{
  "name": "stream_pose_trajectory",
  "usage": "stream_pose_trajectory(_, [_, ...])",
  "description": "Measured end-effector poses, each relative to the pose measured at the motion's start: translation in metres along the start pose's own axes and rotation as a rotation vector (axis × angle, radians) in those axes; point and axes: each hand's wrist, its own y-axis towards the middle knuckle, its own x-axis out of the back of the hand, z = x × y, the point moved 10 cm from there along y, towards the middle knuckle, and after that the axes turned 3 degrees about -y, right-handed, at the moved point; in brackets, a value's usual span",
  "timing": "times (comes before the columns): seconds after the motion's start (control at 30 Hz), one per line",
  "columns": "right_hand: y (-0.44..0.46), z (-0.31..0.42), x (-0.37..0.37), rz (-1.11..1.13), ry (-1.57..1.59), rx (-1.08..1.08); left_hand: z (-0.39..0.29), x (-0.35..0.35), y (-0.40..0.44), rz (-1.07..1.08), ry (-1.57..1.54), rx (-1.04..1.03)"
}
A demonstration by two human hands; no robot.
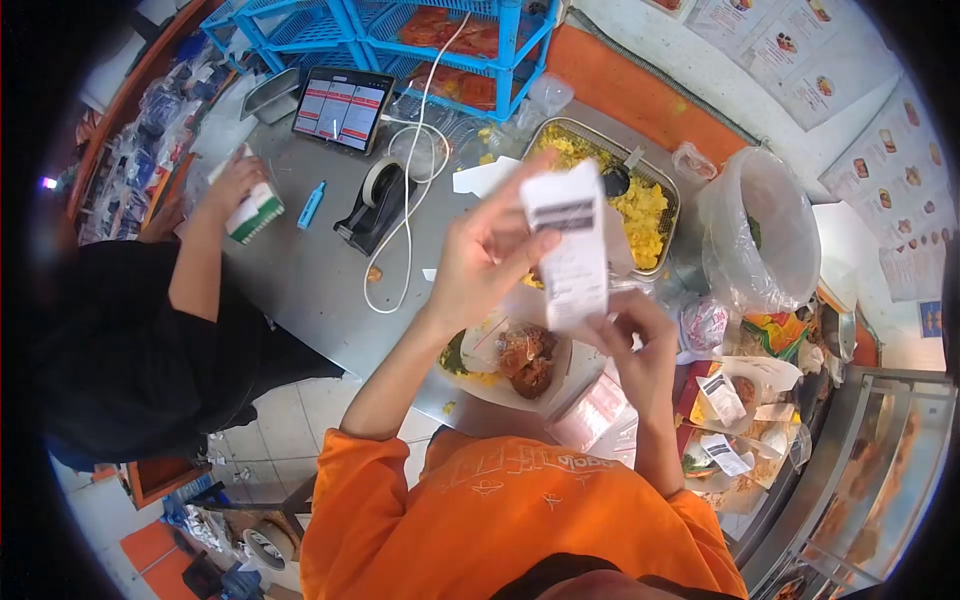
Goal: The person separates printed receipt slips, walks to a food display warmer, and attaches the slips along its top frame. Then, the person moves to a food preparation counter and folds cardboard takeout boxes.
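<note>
A printed paper slip [568,240] is pinched between the fingers and thumb of my left hand [492,255], slightly blurred. My right hand [640,335] has its fingers bent at the slip's lower right corner, closed on it. Below the hands, an open food box [570,378] holds browned pieces of food [527,362] with something yellow and green at its left. Just beyond the slip is a wire basket [672,240] of yellow food [640,215]. A pinkish stack of packets or papers [590,410] lies near my right forearm.
At the left, a co-worker's hand [238,185] holds a green-and-white box [255,212]. A tablet [342,108], tape dispenser [375,215], white cable [408,225] and blue marker [311,205] occupy the counter. A plastic-lined tub [760,230] and filled boxes [735,395] are at the right.
</note>
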Motion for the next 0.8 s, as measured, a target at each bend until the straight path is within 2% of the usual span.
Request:
stream_pose_trajectory(0.03, [0.007, -0.002, -0.003, 0.002, 0.0, -0.003, -0.001, 0.001, 0.001, -0.001, -0.001, 0.003])
stream_pose_trajectory(0.1, [0.023, 0.015, 0.026, -0.403, 0.024, 0.277, -0.035, 0.038, -0.009, -0.404, 0.264, -0.279])
stream_pose_trajectory(0.17, [0.049, 0.009, 0.006, -0.311, 0.004, 0.226, -0.031, 0.077, -0.035, -0.539, 0.667, -0.169])
stream_pose_trajectory(0.23, [0.059, -0.006, -0.009, -0.221, -0.012, 0.184, -0.005, 0.101, -0.068, -0.49, 0.952, 0.36])
stream_pose_trajectory(0.3, [0.062, -0.032, -0.041, 0.114, -0.26, 0.232, 0.034, 0.107, -0.107, -0.269, 1.25, 0.613])
stream_pose_trajectory(0.33, [0.06, -0.039, -0.036, 0.12, -0.256, 0.239, 0.059, 0.107, -0.127, -0.195, 1.276, 0.586])
stream_pose_trajectory(0.37, [0.061, -0.057, -0.019, 0.027, -0.378, 0.113, 0.081, 0.107, -0.142, -0.126, 1.298, 0.561])
stream_pose_trajectory(0.4, [0.06, -0.076, -0.001, -0.061, -0.499, -0.011, 0.088, 0.106, -0.148, -0.147, 1.298, 0.57])
stream_pose_trajectory(0.43, [0.062, -0.113, -0.004, 0.06, -0.446, -0.232, 0.097, 0.096, -0.149, -0.093, 1.303, 0.57])
stream_pose_trajectory(0.47, [0.067, -0.116, -0.011, 0.081, -0.442, -0.221, 0.105, 0.09, -0.152, -0.037, 1.31, 0.573])
stream_pose_trajectory(0.53, [0.064, -0.144, -0.044, 0.335, -0.418, -0.418, 0.111, 0.098, -0.158, -0.077, 1.355, 0.545])
stream_pose_trajectory(0.57, [0.076, -0.157, -0.058, 0.286, -0.379, -0.23, 0.106, 0.101, -0.159, -0.101, 1.395, 0.498])
stream_pose_trajectory(0.6, [0.08, -0.179, -0.071, 0.302, -0.375, -0.212, 0.101, 0.106, -0.164, -0.126, 1.403, 0.504])
stream_pose_trajectory(0.67, [0.084, -0.163, -0.078, 0.178, -0.425, 0.154, 0.087, 0.113, -0.176, -0.23, 1.242, 0.442])
stream_pose_trajectory(0.7, [0.08, -0.157, -0.08, 0.202, -0.4, 0.215, 0.082, 0.117, -0.183, -0.24, 1.248, 0.452])
stream_pose_trajectory(0.8, [0.055, -0.132, -0.071, 0.147, -0.286, 0.179, 0.064, 0.143, -0.2, -0.34, 1.142, 0.451])
